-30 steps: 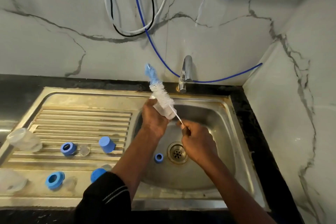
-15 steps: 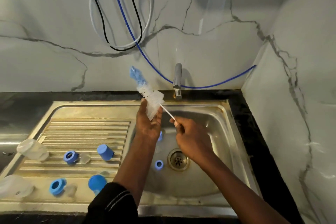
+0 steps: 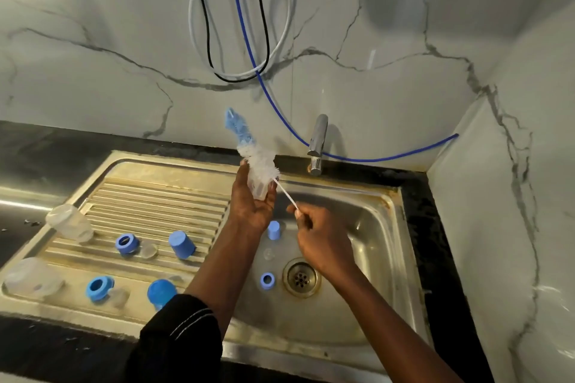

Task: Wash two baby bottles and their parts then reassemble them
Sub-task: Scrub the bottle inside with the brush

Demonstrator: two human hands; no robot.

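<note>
Over the sink basin (image 3: pixel 370 246) my left hand (image 3: pixel 252 205) holds a small clear bottle part (image 3: pixel 259 188). My right hand (image 3: pixel 323 238) pinches the thin white handle of a bottle brush (image 3: pixel 253 152), whose white and blue bristles stick up past the clear part. Two clear bottles (image 3: pixel 70 222) (image 3: pixel 29 278) lie on the drainboard's left. Blue rings (image 3: pixel 125 243) (image 3: pixel 99 287), blue caps (image 3: pixel 181 244) (image 3: pixel 160 292) and clear teats (image 3: pixel 148 250) sit beside them. A blue cap (image 3: pixel 273 230) and a blue ring (image 3: pixel 267 280) lie in the basin.
A chrome tap (image 3: pixel 317 143) stands behind the basin; I see no water running. The drain (image 3: pixel 300 277) sits mid-basin. Black, white and blue hoses (image 3: pixel 245 40) hang on the marble wall. Black countertop (image 3: pixel 435 227) borders the sink, with a wall close on the right.
Both hands rose slightly toward the tap with the brush and clear part. The brush slid further through the part. The camera tilted up a little.
</note>
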